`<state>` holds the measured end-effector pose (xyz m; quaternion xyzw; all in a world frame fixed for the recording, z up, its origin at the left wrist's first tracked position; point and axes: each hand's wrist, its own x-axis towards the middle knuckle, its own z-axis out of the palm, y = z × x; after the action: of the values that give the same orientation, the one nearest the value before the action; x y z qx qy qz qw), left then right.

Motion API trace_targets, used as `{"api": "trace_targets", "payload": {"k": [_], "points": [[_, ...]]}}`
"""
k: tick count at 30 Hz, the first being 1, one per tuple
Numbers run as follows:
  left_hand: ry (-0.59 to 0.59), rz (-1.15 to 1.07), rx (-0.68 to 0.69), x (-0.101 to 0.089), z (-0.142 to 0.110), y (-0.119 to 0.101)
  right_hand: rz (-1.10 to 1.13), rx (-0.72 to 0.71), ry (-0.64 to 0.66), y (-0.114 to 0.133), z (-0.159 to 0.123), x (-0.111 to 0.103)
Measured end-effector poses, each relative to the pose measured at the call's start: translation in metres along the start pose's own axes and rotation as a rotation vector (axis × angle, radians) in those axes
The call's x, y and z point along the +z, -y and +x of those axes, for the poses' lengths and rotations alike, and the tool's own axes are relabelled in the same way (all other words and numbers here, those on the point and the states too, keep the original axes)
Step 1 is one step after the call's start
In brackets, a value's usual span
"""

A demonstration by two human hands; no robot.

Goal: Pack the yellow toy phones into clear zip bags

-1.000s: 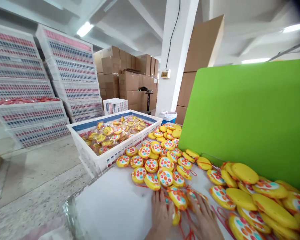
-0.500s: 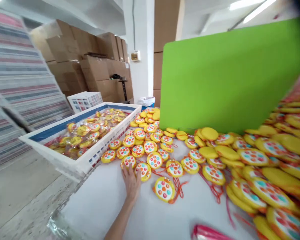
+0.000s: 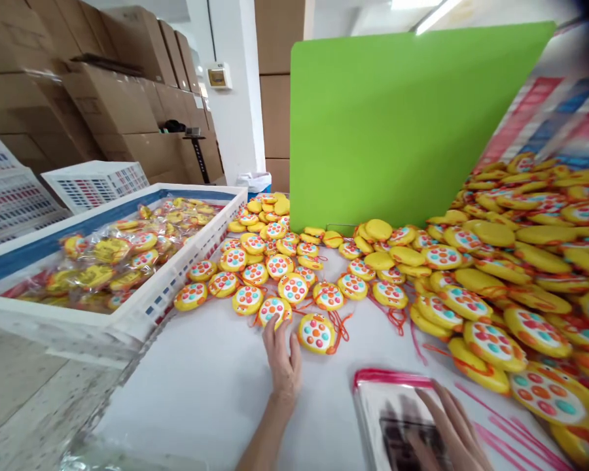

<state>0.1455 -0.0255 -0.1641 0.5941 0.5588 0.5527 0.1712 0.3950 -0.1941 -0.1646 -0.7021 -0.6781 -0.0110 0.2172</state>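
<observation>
My left hand (image 3: 283,361) lies flat on the white table (image 3: 211,392), fingers stretched out and touching a yellow round toy with coloured dots (image 3: 273,309). Another such toy with a red cord (image 3: 317,332) lies just right of the fingers. My right hand (image 3: 449,432) rests with spread fingers on a clear plastic bag with a pink strip (image 3: 397,409) near the front edge. Rows of the same toys (image 3: 265,268) spread behind my left hand.
A large heap of yellow toys (image 3: 515,261) fills the right side. A white crate (image 3: 142,307) with bagged toys stands at the left. A green board (image 3: 397,124) stands upright at the back. Cardboard boxes (image 3: 103,104) and stacked crates line the room.
The view has swung right and down. My right hand and the clear bag have come into view at the lower right. My left hand stays by the front row of toys.
</observation>
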Motion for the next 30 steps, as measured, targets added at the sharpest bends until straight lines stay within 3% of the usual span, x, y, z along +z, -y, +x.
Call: {"api": "trace_targets", "payload": {"k": [3,6,9,12,15,20,23,26,30], "points": [[-0.069,-0.119,-0.108,-0.002,-0.003,0.001,0.115,-0.209,0.205,0.052,0.072,-0.006],[-0.113,-0.112,-0.169,-0.002,-0.001,0.008,0.213,-0.183,0.343,0.101,0.129,0.017],[-0.113,-0.126,-0.176,-0.001,-0.002,0.012,0.291,-0.170,0.364,0.121,0.159,0.042],[-0.116,-0.148,-0.147,0.001,-0.004,0.012,0.439,-0.126,0.379,0.109,0.170,0.044],[-0.122,-0.121,-0.053,0.004,-0.006,0.013,0.630,0.006,0.398,0.085,0.169,0.027],[-0.135,0.030,0.077,0.001,-0.004,0.018,0.964,0.251,0.366,0.057,0.144,-0.009],[-0.110,0.067,0.125,0.000,0.000,0.015,1.126,0.327,0.346,0.044,0.125,-0.029],[-0.037,0.067,0.158,0.002,0.001,-0.005,1.299,0.360,0.353,0.027,0.108,-0.047],[0.171,0.068,0.223,0.006,-0.014,-0.074,1.533,0.445,0.308,0.002,0.092,-0.068]]}}
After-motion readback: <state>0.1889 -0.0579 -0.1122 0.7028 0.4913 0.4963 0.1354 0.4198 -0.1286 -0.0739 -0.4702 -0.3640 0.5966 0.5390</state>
